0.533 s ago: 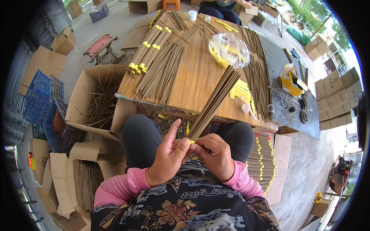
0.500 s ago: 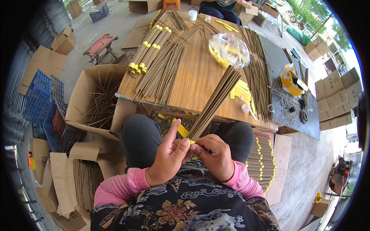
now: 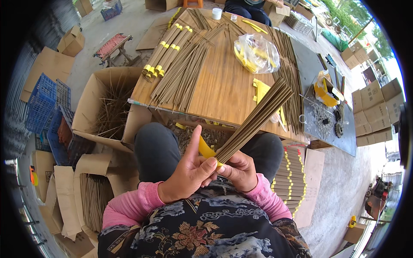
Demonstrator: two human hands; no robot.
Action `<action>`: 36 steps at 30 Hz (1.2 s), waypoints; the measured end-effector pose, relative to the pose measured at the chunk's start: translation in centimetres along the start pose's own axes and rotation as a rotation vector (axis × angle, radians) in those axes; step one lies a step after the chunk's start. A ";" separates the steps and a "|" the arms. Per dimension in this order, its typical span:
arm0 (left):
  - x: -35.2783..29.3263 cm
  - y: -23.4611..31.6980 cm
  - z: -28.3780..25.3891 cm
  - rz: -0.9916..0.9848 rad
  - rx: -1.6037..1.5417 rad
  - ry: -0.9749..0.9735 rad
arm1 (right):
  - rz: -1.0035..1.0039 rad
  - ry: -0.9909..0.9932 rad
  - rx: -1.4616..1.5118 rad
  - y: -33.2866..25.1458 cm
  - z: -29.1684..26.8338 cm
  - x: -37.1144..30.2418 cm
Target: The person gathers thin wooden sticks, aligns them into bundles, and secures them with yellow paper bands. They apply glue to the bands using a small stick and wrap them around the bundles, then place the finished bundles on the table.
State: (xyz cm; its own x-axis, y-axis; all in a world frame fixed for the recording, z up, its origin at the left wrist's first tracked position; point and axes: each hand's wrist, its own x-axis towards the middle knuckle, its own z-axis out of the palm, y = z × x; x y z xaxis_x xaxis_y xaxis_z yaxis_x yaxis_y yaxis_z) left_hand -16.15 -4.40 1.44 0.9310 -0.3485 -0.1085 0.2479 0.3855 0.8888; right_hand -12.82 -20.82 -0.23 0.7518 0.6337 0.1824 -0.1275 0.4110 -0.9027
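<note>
Above my lap, both hands grip the lower end of a bundle of thin brown incense sticks, which slants up to the right over the table edge. A yellow paper strip goes partly around the bundle's base, its loose end standing up beside my left index finger. My left hand pinches the strip and bundle with the thumb, its index finger stretched upward. Thumb and fingers of my right hand press the strip against the sticks from the other side. Some fingertips are hidden behind the bundle.
The wooden table carries loose sticks, banded bundles, a plastic bag with yellow strips, and a white jar. A carton of sticks stands left. Finished bundles lie at right. Another person sits opposite.
The stick bundle has tilted further to the right and lower. The strip's loose end now curves up more broadly beside my left index finger. Both hands keep their hold.
</note>
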 end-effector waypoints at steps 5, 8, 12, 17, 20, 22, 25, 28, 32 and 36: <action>0.3 -0.1 -0.3 -0.098 -0.112 -0.075 | -0.059 -0.046 -0.016 -0.4 -0.6 0.7; 0.6 0.0 -0.6 -0.187 -0.162 -0.145 | -0.142 -0.139 -0.118 0.0 -1.6 0.9; 1.5 -0.2 -0.6 -0.224 -0.298 -0.207 | -0.248 -0.143 -0.373 0.9 -2.8 1.2; 1.2 -0.5 -1.1 -0.308 -0.267 -0.234 | -0.298 -0.166 -0.388 1.4 -3.5 1.7; 1.1 -0.4 -1.3 -0.336 -0.213 -0.282 | -0.243 -0.160 -0.332 1.3 -3.3 1.8; 1.0 -0.3 -1.2 -0.329 -0.187 -0.277 | -0.194 -0.187 -0.296 1.2 -3.4 1.8; 1.0 -0.1 -0.9 -0.292 -0.155 -0.228 | -0.084 -0.142 -0.177 1.2 -3.1 1.4; 0.7 -0.3 -1.2 -0.238 -0.115 -0.132 | -0.060 -0.139 -0.233 0.8 -3.2 1.0; 0.6 -0.2 -1.0 -0.209 0.092 0.026 | 0.159 0.263 -0.126 -1.8 -0.6 1.0; 0.6 0.1 -0.4 -0.077 0.337 0.032 | 0.264 0.301 -0.255 -2.8 -0.3 1.5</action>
State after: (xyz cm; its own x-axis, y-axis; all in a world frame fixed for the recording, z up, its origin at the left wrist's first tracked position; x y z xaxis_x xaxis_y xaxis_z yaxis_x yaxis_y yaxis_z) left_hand -15.45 -4.22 1.32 0.9222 -0.3366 -0.1902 0.2203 0.0532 0.9740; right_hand -11.13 -21.22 2.41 0.8741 0.4609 -0.1532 -0.2049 0.0641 -0.9767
